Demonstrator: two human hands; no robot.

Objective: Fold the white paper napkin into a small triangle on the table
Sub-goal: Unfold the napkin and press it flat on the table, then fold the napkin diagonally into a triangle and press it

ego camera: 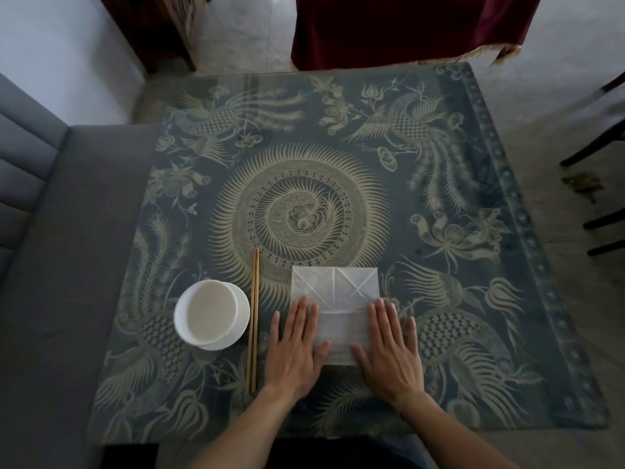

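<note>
Between both flat hands' fingers (306,311) lies the creased white napkin (338,299).

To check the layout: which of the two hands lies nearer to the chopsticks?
The left hand. It lies flat on the napkin edge beside the chopsticks; the right hand is on the far side.

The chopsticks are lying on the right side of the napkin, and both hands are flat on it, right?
Not quite. The head view shows the chopsticks on the left side of the napkin, between it and the bowl. The left hand and right hand are both flat on it.
</note>
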